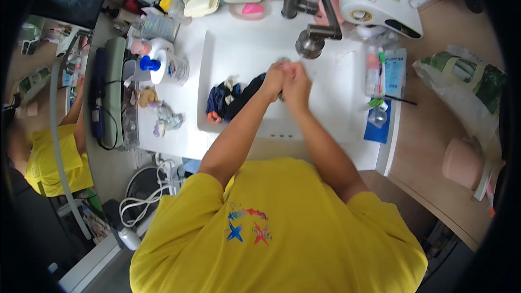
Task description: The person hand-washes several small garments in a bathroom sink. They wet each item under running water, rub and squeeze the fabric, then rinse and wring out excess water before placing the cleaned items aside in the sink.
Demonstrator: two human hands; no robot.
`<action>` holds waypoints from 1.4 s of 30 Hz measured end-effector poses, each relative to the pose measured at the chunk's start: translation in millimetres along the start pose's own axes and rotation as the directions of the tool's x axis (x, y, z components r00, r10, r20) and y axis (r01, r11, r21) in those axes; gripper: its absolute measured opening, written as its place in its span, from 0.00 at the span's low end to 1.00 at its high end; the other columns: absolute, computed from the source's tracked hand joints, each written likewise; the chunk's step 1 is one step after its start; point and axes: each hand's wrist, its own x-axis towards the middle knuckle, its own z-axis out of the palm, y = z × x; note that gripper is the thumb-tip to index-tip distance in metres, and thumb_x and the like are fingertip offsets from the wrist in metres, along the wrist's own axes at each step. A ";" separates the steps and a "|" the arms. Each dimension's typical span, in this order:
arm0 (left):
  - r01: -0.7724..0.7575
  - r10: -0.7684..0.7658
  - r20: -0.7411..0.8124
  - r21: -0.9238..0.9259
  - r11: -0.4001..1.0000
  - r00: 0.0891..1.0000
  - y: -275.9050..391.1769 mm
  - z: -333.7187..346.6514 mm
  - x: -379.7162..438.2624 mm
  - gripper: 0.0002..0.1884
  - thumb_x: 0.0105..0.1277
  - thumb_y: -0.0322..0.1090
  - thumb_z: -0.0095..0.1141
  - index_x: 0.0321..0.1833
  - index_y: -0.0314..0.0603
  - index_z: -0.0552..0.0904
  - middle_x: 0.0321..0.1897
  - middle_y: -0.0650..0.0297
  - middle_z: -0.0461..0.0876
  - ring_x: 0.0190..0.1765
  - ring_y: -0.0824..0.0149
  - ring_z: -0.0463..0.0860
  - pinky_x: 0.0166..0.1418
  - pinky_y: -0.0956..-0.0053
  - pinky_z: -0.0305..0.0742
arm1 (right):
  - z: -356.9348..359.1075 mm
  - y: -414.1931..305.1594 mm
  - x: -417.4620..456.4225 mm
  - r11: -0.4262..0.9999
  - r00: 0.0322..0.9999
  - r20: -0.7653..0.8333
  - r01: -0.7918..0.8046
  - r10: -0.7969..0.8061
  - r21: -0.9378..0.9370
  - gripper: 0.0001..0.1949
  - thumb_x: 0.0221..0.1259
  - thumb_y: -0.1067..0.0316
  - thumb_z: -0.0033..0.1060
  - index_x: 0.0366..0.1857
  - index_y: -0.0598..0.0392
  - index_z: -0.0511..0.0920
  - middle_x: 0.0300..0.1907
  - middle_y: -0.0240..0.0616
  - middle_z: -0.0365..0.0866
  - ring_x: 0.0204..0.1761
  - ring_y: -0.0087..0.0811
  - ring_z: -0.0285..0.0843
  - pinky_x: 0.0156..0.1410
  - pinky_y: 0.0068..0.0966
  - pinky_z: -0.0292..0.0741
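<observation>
Over the middle of a white rectangular sink basin (338,118), my left hand (274,79) and my right hand (297,83) are pressed together, fingers curled. Dark cloth shows beside and partly beneath my left hand; whether either hand grips it is hidden. To the left in the basin lies a bunched heap of dark blue and black cloth (220,99) with pale parts and an orange piece (214,117). A dark metal faucet (310,44) stands over the basin, its round head just above and to the right of my hands.
Pump bottles (171,67), small figurines (167,119) and a green organizer (114,93) stand left of the basin. Behind it are a soap dish (201,5) and a pink soap on a tray (253,8). Tubes and packets (394,73) lie right, beside a wooden counter (423,130).
</observation>
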 end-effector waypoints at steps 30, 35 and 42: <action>0.627 -0.681 0.338 -0.745 0.228 0.649 50.3 -19.3 13.9 0.11 0.67 0.36 0.45 0.38 0.36 0.78 0.36 0.62 0.81 0.38 0.70 0.77 0.43 0.76 0.72 | -6.9 10.7 4.2 0.999 0.999 -0.045 -0.020 0.019 -0.038 0.08 0.61 0.64 0.52 0.32 0.58 0.76 0.29 0.48 0.80 0.31 0.46 0.79 0.39 0.38 0.73; 0.534 -0.653 0.376 -0.844 0.051 0.657 57.6 -29.5 18.5 0.11 0.68 0.39 0.46 0.37 0.39 0.78 0.28 0.68 0.75 0.30 0.75 0.71 0.35 0.78 0.67 | -22.5 77.4 60.8 0.973 0.977 0.014 -0.209 0.212 -0.099 0.09 0.58 0.64 0.56 0.27 0.60 0.77 0.27 0.45 0.81 0.29 0.42 0.79 0.38 0.33 0.74; 0.529 -0.654 0.415 -0.848 -0.027 0.633 43.1 -35.8 22.2 0.13 0.69 0.40 0.45 0.41 0.36 0.77 0.31 0.65 0.75 0.33 0.73 0.74 0.37 0.78 0.69 | -19.6 0.7 10.7 0.997 1.000 0.016 0.028 -0.027 -0.070 0.07 0.61 0.64 0.51 0.31 0.55 0.75 0.30 0.48 0.81 0.35 0.50 0.79 0.40 0.39 0.73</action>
